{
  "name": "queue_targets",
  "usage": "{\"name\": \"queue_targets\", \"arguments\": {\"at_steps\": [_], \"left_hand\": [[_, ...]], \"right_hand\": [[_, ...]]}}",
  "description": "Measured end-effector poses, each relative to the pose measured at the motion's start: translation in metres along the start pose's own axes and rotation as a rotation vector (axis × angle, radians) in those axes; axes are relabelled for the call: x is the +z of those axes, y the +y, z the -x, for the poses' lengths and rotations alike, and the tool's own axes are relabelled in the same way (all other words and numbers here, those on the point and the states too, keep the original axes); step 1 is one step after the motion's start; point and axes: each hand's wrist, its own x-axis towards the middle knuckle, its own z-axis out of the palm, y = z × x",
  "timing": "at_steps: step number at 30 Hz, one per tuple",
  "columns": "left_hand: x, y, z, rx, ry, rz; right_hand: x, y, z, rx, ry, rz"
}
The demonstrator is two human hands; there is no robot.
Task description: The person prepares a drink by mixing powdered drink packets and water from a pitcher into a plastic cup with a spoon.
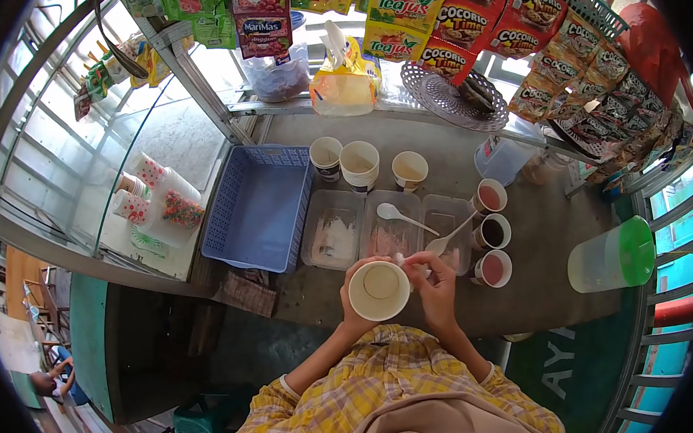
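My left hand [356, 315] is wrapped round a white paper cup [379, 291], which looks empty inside. Close to the cup's right rim, my right hand [434, 282] has its fingers pinched together; what they hold, if anything, is too small to tell. Just beyond the hands stand three clear containers: one with pale powder [334, 231], one with pinkish powder [391, 237], and a third [448, 210] at the right. A white spoon [402, 217] lies over the middle one, and another spoon [443, 242] rests across the right one.
Cups of red drink [490, 196] and dark drink [492, 232] stand to the right. Paper cups [359, 164] and a blue basket [260, 210] are farther back. A green-lidded jug [612, 260] is at far right. Sachets [403, 14] hang overhead. A person [51, 383] sits at far left.
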Motion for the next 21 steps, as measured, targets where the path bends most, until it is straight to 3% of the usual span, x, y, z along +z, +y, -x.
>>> {"name": "queue_targets", "arguments": {"at_steps": [2,5,9,10,13,16,18,21], "left_hand": [[0.0,-0.001,-0.002,0.055,0.045,0.004],[-0.008,-0.003,0.006,-0.038,0.125,-0.325],[-0.03,-0.055,0.048,-0.512,0.288,-0.019],[-0.037,-0.056,0.049,-0.506,0.293,-0.089],[-0.052,-0.043,0.047,-0.379,0.283,-0.336],[-0.062,-0.042,0.056,-0.301,0.314,-0.401],[-0.064,-0.042,0.062,-0.319,0.321,-0.414],[-0.06,-0.042,0.069,-0.374,0.303,-0.348]], "right_hand": [[-0.002,0.012,-0.001,-0.082,-0.059,0.189],[0.003,0.022,0.001,-0.273,-0.155,0.445],[0.016,0.049,0.019,-0.063,-0.408,0.311],[0.016,0.058,0.019,-0.18,-0.467,0.384],[0.015,0.042,0.007,-0.14,-0.439,0.46],[0.0,0.042,-0.023,-0.32,-0.131,0.724],[-0.014,0.04,-0.042,-0.403,0.046,1.043],[-0.033,0.058,-0.062,-0.302,0.074,1.279]]}}
